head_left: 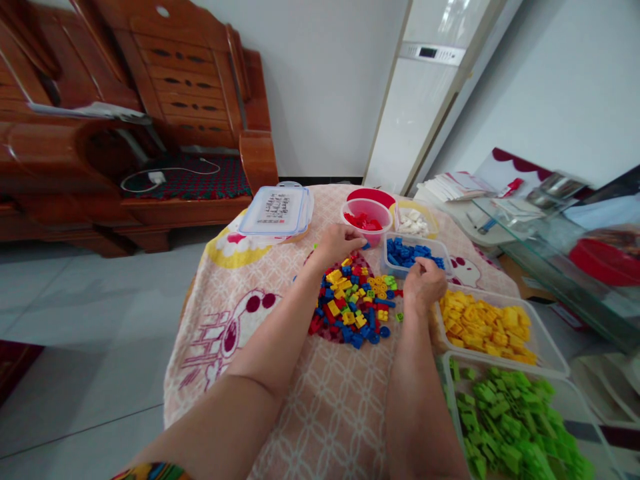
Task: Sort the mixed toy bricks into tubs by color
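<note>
A mixed pile of toy building bricks [345, 300] in yellow, blue, red and green lies on the cloth between my arms. My left hand [340, 245] is above the far side of the pile, its fingertips pinched at a small blue brick [367, 246]. My right hand [425, 283] is at the near edge of the clear box of blue bricks [407, 253], fingers pressed together. Whatever may be between those fingers is hidden. A pink-rimmed tub [385, 233] with red pieces stands just beyond my left hand.
Along the right are a box of yellow bricks [485, 327] and a box of green bricks [515, 420]. White pieces [413, 222] fill a container at the back. Stacked lids [277, 210] lie back left on the patterned tablecloth [330, 413]. A glass shelf [560, 273] is at right.
</note>
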Available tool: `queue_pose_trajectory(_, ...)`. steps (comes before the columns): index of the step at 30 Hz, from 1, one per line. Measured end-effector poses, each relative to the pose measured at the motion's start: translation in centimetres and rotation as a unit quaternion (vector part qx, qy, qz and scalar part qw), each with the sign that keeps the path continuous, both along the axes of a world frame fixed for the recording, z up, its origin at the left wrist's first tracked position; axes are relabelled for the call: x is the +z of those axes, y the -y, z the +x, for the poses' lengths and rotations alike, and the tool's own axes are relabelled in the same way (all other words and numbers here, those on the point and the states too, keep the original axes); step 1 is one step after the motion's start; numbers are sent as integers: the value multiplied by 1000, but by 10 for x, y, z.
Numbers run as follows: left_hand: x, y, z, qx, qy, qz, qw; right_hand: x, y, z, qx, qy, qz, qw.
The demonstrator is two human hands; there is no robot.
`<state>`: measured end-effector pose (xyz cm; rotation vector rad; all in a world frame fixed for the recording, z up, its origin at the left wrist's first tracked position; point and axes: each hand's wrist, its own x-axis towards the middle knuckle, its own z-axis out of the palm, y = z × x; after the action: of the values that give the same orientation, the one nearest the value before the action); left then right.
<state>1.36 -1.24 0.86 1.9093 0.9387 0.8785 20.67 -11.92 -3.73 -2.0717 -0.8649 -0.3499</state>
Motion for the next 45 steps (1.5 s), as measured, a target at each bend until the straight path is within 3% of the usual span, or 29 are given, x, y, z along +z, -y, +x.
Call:
queue_pose_trajectory(6, -25, 24, 61, -43, 146, -113, 982, -2, 0, 1, 2, 10, -6, 1000)
queue_pose_trajectory(8, -30, 23, 66, -54, 157, -111, 980, -3, 0, 2, 3, 15, -5, 1000)
queue_pose_trajectory(11, -26, 12, 52, -64, 149, -76, 984, -4, -1, 3, 2, 19, -3, 1000)
queue_pose_trajectory(17, 2, -8, -7, 29, -23, 39, 999, -2, -2, 3, -2, 12, -5, 1000)
queue_pose_trajectory(20, 10, -7, -23, 19, -119, 58, 991, -1, -2, 2, -3, 6, -7, 1000)
queue_pose_trajectory(27, 10, 0, -22, -60, -295, 52, 952, 2, 0, -1, -3, 1, -11, 1000)
queue_pose_trajectory(34, -1, -1, -8, -72, -423, 125, 895, 2, 0, -2, -5, 3, -5, 1000)
queue_pose_trajectory(36, -3, -2, -8, -74, -408, 128, 901, 0, 0, -1, -4, 4, -5, 1000)
queue_pose_trajectory(38, -3, -2, -11, -72, -359, 99, 925, 0, 0, 0, -6, 7, -5, 1000)
queue_pose_trajectory(42, -2, -3, -11, -66, -187, 2, 980, -1, -1, 0, -5, 19, -2, 1000)
queue_pose_trajectory(45, -5, 0, 1, -78, -58, -55, 994, -1, -1, -1, -11, 26, 2, 1000)
